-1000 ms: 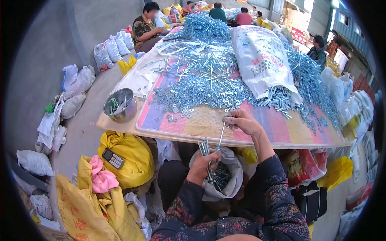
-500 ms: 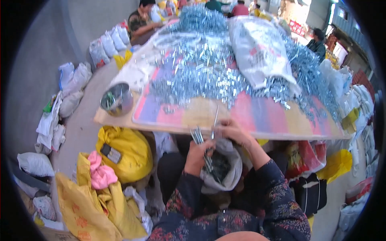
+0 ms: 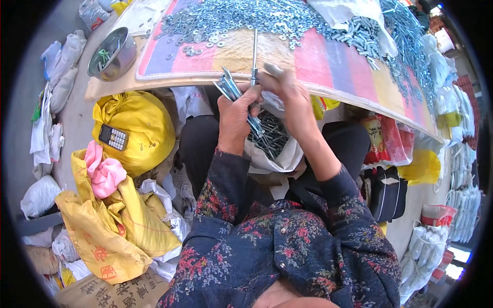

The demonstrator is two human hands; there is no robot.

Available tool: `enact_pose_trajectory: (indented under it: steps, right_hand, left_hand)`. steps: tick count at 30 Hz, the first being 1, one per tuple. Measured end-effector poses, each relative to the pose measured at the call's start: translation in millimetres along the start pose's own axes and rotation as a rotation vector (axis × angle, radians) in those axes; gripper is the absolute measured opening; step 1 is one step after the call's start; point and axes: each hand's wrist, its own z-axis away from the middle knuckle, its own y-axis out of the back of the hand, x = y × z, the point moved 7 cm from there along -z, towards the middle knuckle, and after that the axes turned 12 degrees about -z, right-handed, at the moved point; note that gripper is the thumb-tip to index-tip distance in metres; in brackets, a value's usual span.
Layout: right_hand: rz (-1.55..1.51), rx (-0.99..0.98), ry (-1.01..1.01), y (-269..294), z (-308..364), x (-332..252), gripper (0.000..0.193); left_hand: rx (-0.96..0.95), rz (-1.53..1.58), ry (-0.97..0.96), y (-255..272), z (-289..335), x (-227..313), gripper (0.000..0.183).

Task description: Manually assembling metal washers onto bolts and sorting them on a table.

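Bolts (image 3: 230, 87) are gripped above a white bag (image 3: 280, 163), toward 12 o'clock from the view's centre.
Red characters are printed on the yellow sack (image 3: 104, 235) at 8 o'clock, dark ones on the brown sheet (image 3: 120, 293) at 7, yellowish ones on the red bag (image 3: 378, 145) at 3. The bolts, thin, silvery and slanting, are enclosed by the left hand (image 3: 236, 118). A bright rod (image 3: 255, 49), thicker near its foot, is stood upright at that thumb. The right hand (image 3: 290, 97), half curled at the rod's 3 o'clock side, is blurred; whether anything is held cannot be told.
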Motion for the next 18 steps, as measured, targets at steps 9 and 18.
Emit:
enact_pose_trajectory:
  steps: [9, 18]
  right_hand:
    - [-0.170, 0.045, -0.110, 18, -36, 20, 0.047]
    - [0.403, 0.098, 0.090, -15, -19, -14, 0.021]
  left_hand:
    - [-0.066, 0.067, -0.002, -2, 9, -5, 0.010]
    - [-0.006, -0.032, -0.023, 0, 7, 3, 0.003]
